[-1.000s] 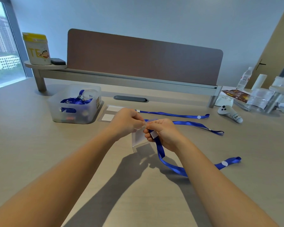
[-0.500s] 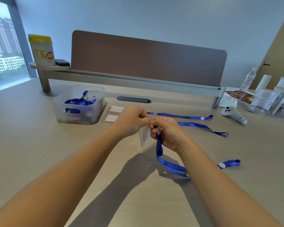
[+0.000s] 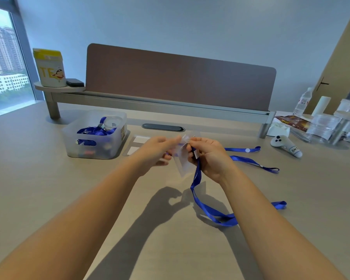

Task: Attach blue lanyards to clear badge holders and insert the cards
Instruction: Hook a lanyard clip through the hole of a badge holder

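Both hands are raised above the table's middle. My left hand (image 3: 157,152) pinches the top of a clear badge holder (image 3: 183,164), which hangs blurred between the hands. My right hand (image 3: 209,157) grips the clip end of a blue lanyard (image 3: 208,211) against the holder's top edge. The lanyard's strap drops from that hand and loops across the table to the right. Whether the clip is through the holder's slot is hidden by my fingers. Two white cards (image 3: 138,144) lie flat behind my left hand. Another blue lanyard (image 3: 253,163) lies on the table at the right.
A translucent bin (image 3: 95,138) with more blue lanyards stands at the back left. A white controller (image 3: 285,145) and plastic bottles and packets (image 3: 321,126) crowd the back right. A brown divider panel (image 3: 180,77) on a raised shelf runs along the back.
Both hands have lifted the badge holder and lanyard end higher and farther from me. The holder has turned from flat-on to edge-on, and the strap's loop has dragged along the table.
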Motion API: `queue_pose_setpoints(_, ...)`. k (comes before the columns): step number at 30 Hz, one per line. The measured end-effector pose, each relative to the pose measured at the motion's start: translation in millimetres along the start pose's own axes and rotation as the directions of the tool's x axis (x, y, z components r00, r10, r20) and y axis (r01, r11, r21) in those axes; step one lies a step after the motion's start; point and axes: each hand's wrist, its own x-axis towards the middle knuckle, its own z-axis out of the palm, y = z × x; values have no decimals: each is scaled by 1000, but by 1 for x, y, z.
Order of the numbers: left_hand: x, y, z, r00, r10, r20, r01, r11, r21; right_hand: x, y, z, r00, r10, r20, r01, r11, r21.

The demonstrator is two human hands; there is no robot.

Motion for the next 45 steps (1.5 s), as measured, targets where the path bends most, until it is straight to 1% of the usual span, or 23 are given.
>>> queue_pose_setpoints(2, -3, -9, -2, 972, -236, -7, 236, 971, 25, 2, -1, 1, 999, -25, -19, 25, 999, -24)
queue_pose_setpoints(4, -6, -20, -3, 896, -412, 164, 414, 910, 28, 2, 0, 1, 999, -30, -29, 30, 999, -17)
queue_pose_setpoints(6, -7, -29, -1, 825, -448, 346, 500, 862, -77, 3, 1, 1, 999, -24, -21, 24, 1000, 15)
queue_pose_setpoints(7, -6, -31, 1, 817, -429, 385, 518, 839, -167, 3, 1, 1, 1000, -16, -12, 17, 999, 30)
queue_pose_setpoints(9, -3, -31, 6, 860, -378, 344, 501, 757, -421, 2, 3, 0, 1000, 9, 6, -9, 999, 32)
queue_pose_setpoints(11, -1, -26, 10, 918, -353, 182, 378, 636, -673, -1, 3, -2, 998, 50, 27, -51, 998, 31)
queue_pose_setpoints(12, 1, -22, 11, 933, -350, 84, 292, 599, -746, -3, 3, -3, 996, 81, 31, -81, 996, 24)
queue_pose_setpoints(13, 2, -18, 11, 939, -345, -13, 211, 605, -768, -4, 3, -4, 994, 109, 18, -108, 994, -11)
queue_pose_setpoints(15, 4, -8, 8, 934, -308, -182, 95, 704, -704, -4, 6, -8, 988, 121, -92, -142, 956, -258)
queue_pose_setpoints(16, 5, -4, 6, 931, -278, -236, 55, 747, -662, -3, 9, -10, 979, 88, -182, -156, 903, -400)
queue_pose_setpoints(17, 5, 0, 4, 929, -252, -270, 27, 774, -632, -2, 13, -11, 962, 29, -271, -162, 861, -482)
queue_pose_setpoints(19, 4, 6, 1, 934, -214, -285, -3, 795, -607, -4, 17, -9, 926, -44, -374, -137, 886, -442)
queue_pose_setpoints(21, 2, 11, 0, 949, -167, -267, -35, 786, -617, -9, 21, -3, 933, 63, -353, -161, 953, -255)
queue_pose_setpoints(24, -2, 15, 3, 963, -125, -241, -59, 769, -636, -13, 36, 11, 935, 326, -142, -316, 945, 85)
queue_pose_setpoints(25, -4, 15, 4, 964, -125, -233, -57, 762, -645, -11, 44, 14, 930, 362, -60, -345, 918, 193)
queue_pose_setpoints(27, -8, 11, 1, 965, -141, -220, -41, 749, -662, -5, 58, 17, 937, 348, 30, -333, 864, 377)
queue_pose_setpoints(29, -11, 4, -5, 964, -166, -207, -15, 745, -667, 2, 65, 17, 959, 283, 7, -244, 813, 529)
queue_pose_setpoints(31, -14, -5, -13, 954, -215, -210, 16, 735, -677, 8, 63, 11, 967, 229, -108, -109, 762, 639)
queue_pose_setpoints(33, -14, -17, -22, 931, -277, -237, 40, 722, -691, 14, 58, 0, 946, 212, -246, 24, 709, 704)
queue_pose_setpoints(36, -12, -40, -31, 895, -346, -280, 69, 730, -680, 19, 48, -21, 897, 223, -382, 141, 675, 725)
queue_pose_setpoints(38, -7, -58, -33, 885, -373, -279, 93, 728, -679, 18, 46, -37, 860, 246, -447, 145, 721, 677)
queue_pose_setpoints(41, 2, -80, -32, 850, -430, -303, 125, 725, -677, 15, 44, -62, 798, 267, -541, 43, 870, 492)
queue_pose_setpoints(45, 12, -94, -32, 804, -480, -352, 143, 729, -669, 15, 42, -102, 684, 277, -675, -182, 961, 210)
